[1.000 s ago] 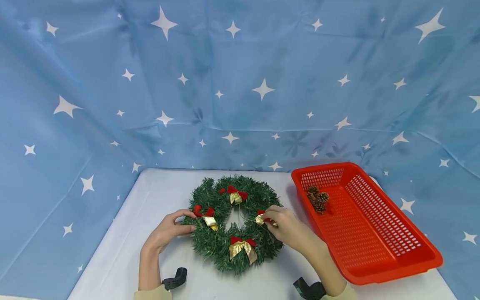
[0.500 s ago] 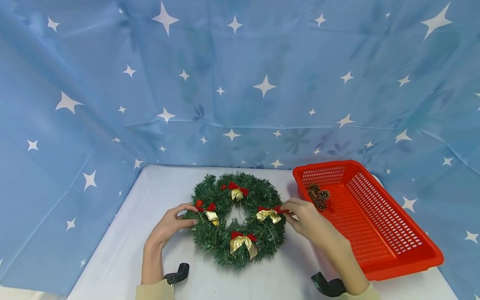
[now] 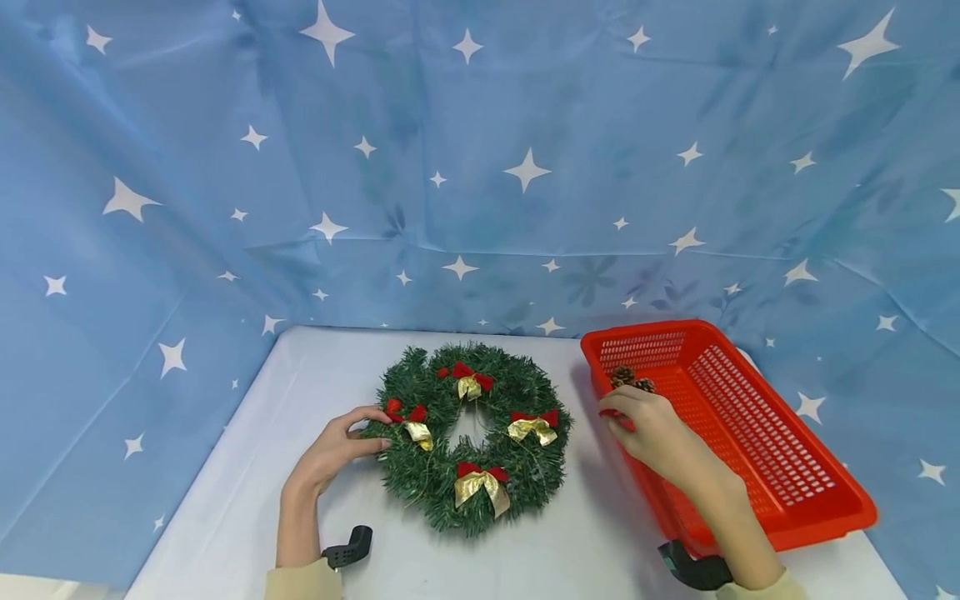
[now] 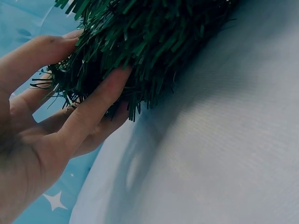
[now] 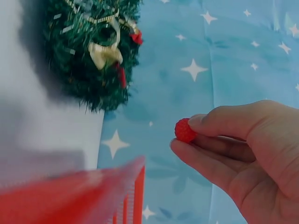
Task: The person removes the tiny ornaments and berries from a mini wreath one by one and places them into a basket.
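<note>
A green tinsel wreath [image 3: 517,483] lies on the white table, dressed with several red-and-gold bows [image 3: 482,485]. My left hand [image 3: 333,450] grips its left rim, fingers on top and thumb lower down; the left wrist view shows the fingers [image 4: 100,100] against the green strands. A red artificial raspberry [image 5: 185,130] is pinched between the thumb and fingers of my right hand [image 3: 652,429], which is in the air over the left edge of the red basket. Another red berry [image 3: 393,406] sits beside the wreath's left bow.
The red plastic basket [image 3: 813,500] stands at the right of the table. Inside, near its left wall, are pine cones [image 3: 622,377], partly hidden by my right hand. A blue star-patterned cloth [image 3: 480,208] hangs behind the table.
My right hand has moved right from the wreath's right-hand bow to the basket's left edge, uncovering that bow. My left hand has stayed on the wreath's left rim.
</note>
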`<move>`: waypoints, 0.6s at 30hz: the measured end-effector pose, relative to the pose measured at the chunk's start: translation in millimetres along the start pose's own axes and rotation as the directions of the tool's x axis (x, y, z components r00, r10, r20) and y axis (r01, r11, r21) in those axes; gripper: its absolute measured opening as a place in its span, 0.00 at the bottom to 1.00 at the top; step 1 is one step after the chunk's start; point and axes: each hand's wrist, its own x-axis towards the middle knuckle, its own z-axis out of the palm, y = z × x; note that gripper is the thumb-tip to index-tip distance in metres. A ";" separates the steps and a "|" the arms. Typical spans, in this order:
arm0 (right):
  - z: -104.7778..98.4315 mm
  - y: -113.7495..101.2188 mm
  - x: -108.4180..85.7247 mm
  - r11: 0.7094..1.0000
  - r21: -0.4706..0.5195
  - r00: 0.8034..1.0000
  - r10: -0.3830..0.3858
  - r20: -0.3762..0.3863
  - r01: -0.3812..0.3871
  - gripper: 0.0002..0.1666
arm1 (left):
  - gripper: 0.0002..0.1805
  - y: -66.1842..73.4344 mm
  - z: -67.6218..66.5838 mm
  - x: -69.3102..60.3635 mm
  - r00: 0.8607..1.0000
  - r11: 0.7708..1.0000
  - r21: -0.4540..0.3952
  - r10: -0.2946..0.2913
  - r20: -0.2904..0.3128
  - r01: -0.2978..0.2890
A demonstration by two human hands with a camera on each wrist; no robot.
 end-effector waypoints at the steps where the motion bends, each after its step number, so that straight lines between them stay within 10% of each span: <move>1: -2.0 2.4 -0.9 1.000 -0.003 1.000 0.000 0.001 0.000 0.19 | 0.22 -0.2 -0.1 0.1 1.000 1.000 0.000 -0.001 0.002 0.001; 18: -31.4 45.5 -4.1 0.978 -0.035 0.960 0.209 0.188 -0.206 0.12 | 0.22 -2.7 9.6 -6.2 0.999 0.998 -0.057 -0.006 -0.045 0.004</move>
